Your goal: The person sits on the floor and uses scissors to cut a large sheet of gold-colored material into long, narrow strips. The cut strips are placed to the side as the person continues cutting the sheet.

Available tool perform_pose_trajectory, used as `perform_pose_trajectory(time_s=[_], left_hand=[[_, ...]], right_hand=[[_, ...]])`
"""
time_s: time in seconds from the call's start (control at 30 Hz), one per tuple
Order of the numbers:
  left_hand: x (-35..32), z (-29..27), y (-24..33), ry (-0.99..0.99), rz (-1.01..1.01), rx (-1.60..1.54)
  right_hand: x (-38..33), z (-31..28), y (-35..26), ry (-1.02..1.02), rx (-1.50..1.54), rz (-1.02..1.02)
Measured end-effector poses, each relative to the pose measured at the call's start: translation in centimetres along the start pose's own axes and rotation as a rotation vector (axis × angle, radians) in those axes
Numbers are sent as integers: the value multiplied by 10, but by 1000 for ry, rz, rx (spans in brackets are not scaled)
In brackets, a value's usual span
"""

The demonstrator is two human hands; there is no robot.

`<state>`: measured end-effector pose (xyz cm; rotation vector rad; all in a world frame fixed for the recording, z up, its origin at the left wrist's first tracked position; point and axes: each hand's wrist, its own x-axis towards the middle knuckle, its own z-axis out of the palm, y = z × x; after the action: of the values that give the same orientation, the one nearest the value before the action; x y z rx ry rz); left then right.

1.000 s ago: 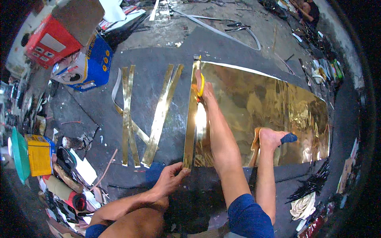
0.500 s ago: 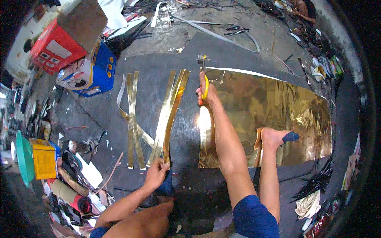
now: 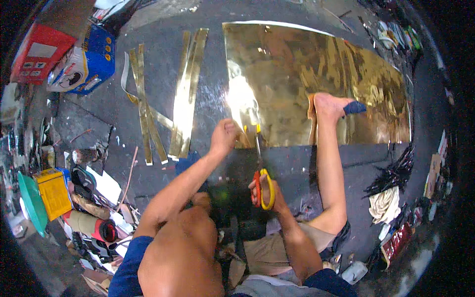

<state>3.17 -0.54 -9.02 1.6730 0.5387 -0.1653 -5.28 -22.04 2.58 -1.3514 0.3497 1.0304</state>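
Observation:
My right hand [image 3: 278,194] grips scissors with red and yellow handles [image 3: 271,190]. Their blades point away from me, at the near edge of a shiny gold sheet [image 3: 292,84]. My left hand [image 3: 224,136] has curled fingers beside the sheet's near left corner; whether they pinch its edge I cannot tell. My bare foot [image 3: 327,105] rests on the sheet, with a dark blue wrap around its front part. To the left lie several cut gold strips [image 3: 190,94], some side by side, others crossed, with a curved one [image 3: 161,119] beneath.
Red and blue boxes [image 3: 99,59] stand at the far left. A yellow container [image 3: 52,193], a green lid-like disc [image 3: 32,203] and mixed scraps [image 3: 106,185] line the near left. Dark shreds [image 3: 391,171] and a cream cloth [image 3: 385,204] lie at the right.
My right hand has drawn the scissors back from the sheet's far left corner to its near edge. My left hand has left the strips' near ends for the sheet's near left corner.

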Motion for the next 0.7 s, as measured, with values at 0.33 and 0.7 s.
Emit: perform_pose_trajectory(time_s=[0.33,0.7], left_hand=[[-1,-1,56,-156,-298,49],[7,4,47,-59,-173,258]], right_hand=[[-28,27,60,-137,148,121],[7,10,52,-29,319,181]])
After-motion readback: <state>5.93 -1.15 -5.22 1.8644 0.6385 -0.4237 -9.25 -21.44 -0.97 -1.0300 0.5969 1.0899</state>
